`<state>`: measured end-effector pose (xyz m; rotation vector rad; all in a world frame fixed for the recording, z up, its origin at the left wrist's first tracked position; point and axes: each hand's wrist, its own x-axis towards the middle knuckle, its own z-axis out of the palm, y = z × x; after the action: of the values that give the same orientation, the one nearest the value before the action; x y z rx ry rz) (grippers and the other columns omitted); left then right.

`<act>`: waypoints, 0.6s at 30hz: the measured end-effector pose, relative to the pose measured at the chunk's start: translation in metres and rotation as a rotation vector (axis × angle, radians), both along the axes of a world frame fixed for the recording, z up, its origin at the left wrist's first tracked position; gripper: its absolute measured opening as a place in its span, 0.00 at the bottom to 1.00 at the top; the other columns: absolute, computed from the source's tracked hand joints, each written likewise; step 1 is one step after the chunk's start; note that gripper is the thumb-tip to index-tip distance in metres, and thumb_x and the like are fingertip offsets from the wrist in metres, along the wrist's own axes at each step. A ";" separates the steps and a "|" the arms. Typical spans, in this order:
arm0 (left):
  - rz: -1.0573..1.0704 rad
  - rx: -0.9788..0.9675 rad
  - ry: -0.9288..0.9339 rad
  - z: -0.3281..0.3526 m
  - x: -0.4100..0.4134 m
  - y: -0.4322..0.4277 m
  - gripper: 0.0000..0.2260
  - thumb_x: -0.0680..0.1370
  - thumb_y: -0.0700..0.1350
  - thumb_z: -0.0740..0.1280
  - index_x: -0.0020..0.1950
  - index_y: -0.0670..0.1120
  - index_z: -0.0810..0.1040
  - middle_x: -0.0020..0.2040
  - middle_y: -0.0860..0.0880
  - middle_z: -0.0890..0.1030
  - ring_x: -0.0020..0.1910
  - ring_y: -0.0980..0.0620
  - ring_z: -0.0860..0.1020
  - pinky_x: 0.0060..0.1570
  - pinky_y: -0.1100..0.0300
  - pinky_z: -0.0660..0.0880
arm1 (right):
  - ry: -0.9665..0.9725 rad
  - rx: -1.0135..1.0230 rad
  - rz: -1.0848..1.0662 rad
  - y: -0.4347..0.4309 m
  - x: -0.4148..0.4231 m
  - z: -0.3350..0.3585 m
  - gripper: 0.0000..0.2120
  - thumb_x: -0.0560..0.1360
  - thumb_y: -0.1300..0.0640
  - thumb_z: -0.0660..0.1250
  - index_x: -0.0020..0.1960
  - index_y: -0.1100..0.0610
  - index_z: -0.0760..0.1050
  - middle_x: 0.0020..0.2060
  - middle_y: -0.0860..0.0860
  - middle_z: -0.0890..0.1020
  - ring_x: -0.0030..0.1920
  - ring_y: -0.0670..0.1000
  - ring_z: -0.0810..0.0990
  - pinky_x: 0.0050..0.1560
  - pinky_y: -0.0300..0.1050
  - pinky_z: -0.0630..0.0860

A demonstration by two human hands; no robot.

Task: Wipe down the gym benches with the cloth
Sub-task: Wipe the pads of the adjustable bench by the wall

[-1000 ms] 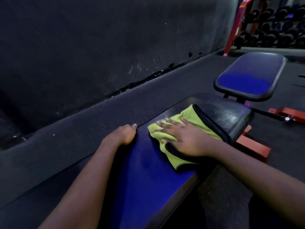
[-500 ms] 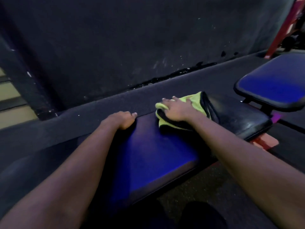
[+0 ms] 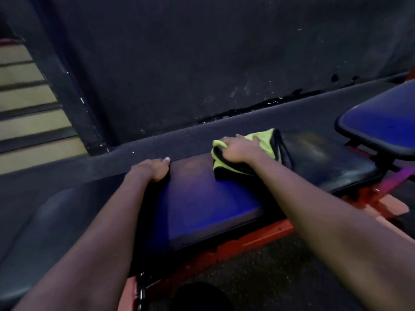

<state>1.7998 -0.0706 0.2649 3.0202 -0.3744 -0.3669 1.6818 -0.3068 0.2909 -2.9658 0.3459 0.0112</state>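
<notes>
Two hands on long blue-and-black padded desk (image 3: pixel 202 198): left hand (image 3: pixel 155 170) grips its far edge; right hand (image 3: pixel 241 150) presses, fingers extended, on yellow-green microfibre cloth (image 3: pixel 265 140) at mid-desk. Long axis runs rightward, past the nearer right hand.

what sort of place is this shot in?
Most likely a gym weights area. A padded bench sits on a red steel frame with a yellow-green cloth on it. A second padded bench stands to its right, and the floor is dark speckled matting.
</notes>
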 end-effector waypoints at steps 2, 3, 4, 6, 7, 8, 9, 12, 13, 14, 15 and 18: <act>0.004 -0.004 -0.034 -0.001 0.001 0.001 0.30 0.82 0.63 0.42 0.78 0.49 0.61 0.78 0.42 0.59 0.76 0.40 0.59 0.75 0.43 0.55 | -0.031 -0.014 0.129 0.026 -0.014 -0.004 0.24 0.82 0.41 0.50 0.77 0.44 0.59 0.79 0.43 0.59 0.79 0.51 0.56 0.73 0.69 0.50; 0.011 -0.009 -0.038 -0.001 0.002 -0.001 0.30 0.82 0.63 0.42 0.78 0.49 0.61 0.78 0.41 0.59 0.76 0.40 0.59 0.75 0.43 0.56 | -0.045 -0.008 0.178 0.039 -0.028 -0.006 0.25 0.82 0.41 0.49 0.78 0.44 0.57 0.79 0.42 0.57 0.79 0.50 0.54 0.74 0.68 0.49; 0.018 -0.004 -0.033 0.000 0.002 -0.001 0.30 0.82 0.62 0.42 0.78 0.49 0.61 0.78 0.41 0.59 0.76 0.40 0.60 0.75 0.43 0.56 | -0.053 0.004 0.213 0.048 -0.044 -0.008 0.25 0.83 0.40 0.49 0.79 0.43 0.56 0.79 0.41 0.55 0.79 0.48 0.53 0.75 0.67 0.47; 0.020 0.002 -0.028 0.000 -0.001 -0.002 0.30 0.82 0.62 0.42 0.78 0.48 0.61 0.78 0.41 0.60 0.76 0.41 0.60 0.75 0.44 0.55 | -0.084 0.011 0.200 0.052 -0.075 -0.018 0.25 0.82 0.40 0.49 0.78 0.42 0.56 0.79 0.39 0.55 0.79 0.46 0.52 0.76 0.64 0.46; 0.022 -0.001 -0.034 0.000 -0.002 -0.003 0.29 0.82 0.61 0.42 0.78 0.48 0.61 0.78 0.41 0.60 0.76 0.41 0.60 0.75 0.44 0.55 | -0.109 0.004 0.147 0.046 -0.088 -0.021 0.25 0.82 0.42 0.50 0.78 0.42 0.57 0.79 0.39 0.55 0.79 0.46 0.53 0.77 0.63 0.46; 0.028 -0.006 -0.037 0.001 -0.004 -0.003 0.29 0.83 0.61 0.42 0.78 0.48 0.61 0.78 0.41 0.60 0.76 0.41 0.59 0.75 0.43 0.55 | -0.131 -0.004 0.070 0.035 -0.099 -0.022 0.25 0.82 0.44 0.51 0.79 0.43 0.57 0.79 0.39 0.56 0.79 0.45 0.53 0.77 0.61 0.46; 0.028 -0.012 -0.037 0.003 -0.006 -0.004 0.29 0.83 0.61 0.43 0.78 0.48 0.61 0.78 0.41 0.59 0.77 0.41 0.59 0.75 0.43 0.55 | -0.145 -0.008 -0.020 0.021 -0.108 -0.023 0.25 0.82 0.46 0.52 0.79 0.44 0.57 0.79 0.40 0.56 0.79 0.45 0.54 0.77 0.61 0.47; 0.009 -0.012 -0.036 0.007 -0.012 -0.004 0.28 0.83 0.60 0.43 0.78 0.47 0.62 0.78 0.41 0.60 0.76 0.40 0.60 0.75 0.44 0.56 | -0.126 0.013 -0.266 -0.028 -0.116 -0.019 0.25 0.83 0.47 0.51 0.79 0.47 0.57 0.79 0.44 0.58 0.78 0.48 0.56 0.76 0.61 0.49; 0.006 -0.017 -0.043 0.007 -0.014 -0.003 0.27 0.84 0.59 0.43 0.77 0.47 0.62 0.78 0.41 0.60 0.76 0.41 0.60 0.74 0.44 0.57 | -0.116 0.020 -0.341 -0.046 -0.115 -0.017 0.25 0.83 0.46 0.50 0.79 0.48 0.57 0.79 0.46 0.59 0.78 0.49 0.57 0.76 0.62 0.50; -0.007 -0.014 -0.054 0.009 -0.013 -0.002 0.27 0.84 0.59 0.44 0.77 0.47 0.63 0.78 0.42 0.61 0.76 0.41 0.61 0.74 0.44 0.57 | -0.116 0.039 -0.427 -0.062 -0.113 -0.013 0.25 0.83 0.45 0.50 0.79 0.49 0.58 0.79 0.48 0.60 0.78 0.50 0.57 0.76 0.63 0.50; -0.017 -0.011 -0.053 0.008 -0.011 -0.001 0.27 0.84 0.59 0.44 0.77 0.47 0.64 0.77 0.42 0.62 0.76 0.41 0.61 0.74 0.44 0.58 | -0.122 0.062 -0.515 -0.078 -0.111 -0.010 0.26 0.82 0.45 0.50 0.78 0.49 0.58 0.78 0.49 0.61 0.78 0.51 0.58 0.75 0.64 0.50; -0.054 0.003 -0.045 0.007 -0.004 0.000 0.27 0.83 0.58 0.45 0.76 0.46 0.65 0.76 0.41 0.64 0.74 0.41 0.64 0.73 0.43 0.60 | -0.117 0.091 -0.718 -0.101 -0.105 -0.005 0.26 0.81 0.41 0.49 0.77 0.47 0.62 0.78 0.49 0.63 0.77 0.56 0.60 0.72 0.71 0.50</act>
<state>1.7961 -0.0703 0.2723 3.0311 -0.4593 -0.3033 1.5769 -0.4081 0.2857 -2.5662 1.3140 -0.2200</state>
